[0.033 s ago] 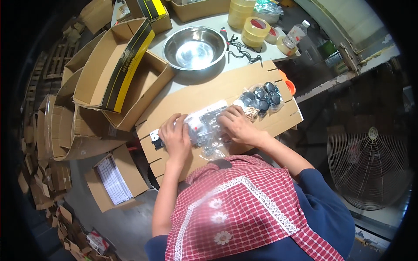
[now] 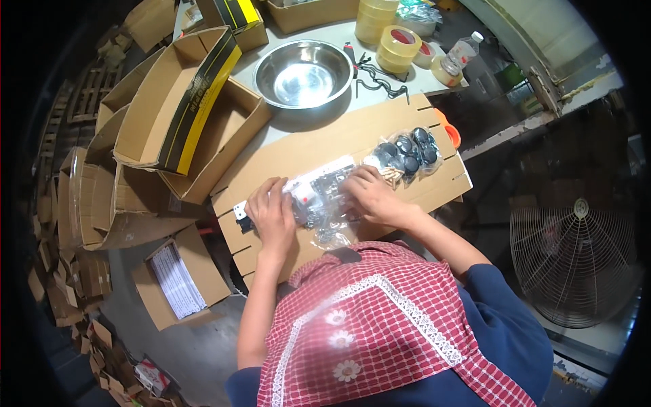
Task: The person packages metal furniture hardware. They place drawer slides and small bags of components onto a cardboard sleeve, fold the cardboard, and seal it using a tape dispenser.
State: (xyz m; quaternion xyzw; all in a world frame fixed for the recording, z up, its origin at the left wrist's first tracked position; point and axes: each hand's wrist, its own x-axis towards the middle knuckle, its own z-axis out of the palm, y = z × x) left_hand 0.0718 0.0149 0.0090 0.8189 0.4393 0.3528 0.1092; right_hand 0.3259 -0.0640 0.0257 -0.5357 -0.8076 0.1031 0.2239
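Observation:
A clear plastic bag of small metal hardware (image 2: 313,201) lies in front of me on a flat cardboard sheet (image 2: 308,149). My left hand (image 2: 272,214) curls over its left end, fingers close together. At the bag's right side my right hand (image 2: 374,197) has bent fingers closed on the plastic; the fingertips are partly hidden. Beneath the bag runs a long white strip (image 2: 342,163), its holed end (image 2: 240,210) showing left of my left hand. Just beyond my right hand are a bag of round black parts (image 2: 410,154) and several small wooden dowels (image 2: 390,176).
A steel bowl (image 2: 303,76) stands behind the cardboard, with black bent hooks (image 2: 381,80) beside it. Tape rolls (image 2: 397,49) and a plastic bottle (image 2: 462,53) occupy the back right. Open cartons (image 2: 173,102) crowd the left; a caged fan (image 2: 578,261) is at right.
My left hand has shifted very slightly left along the bag. My right hand stays in nearly the same place.

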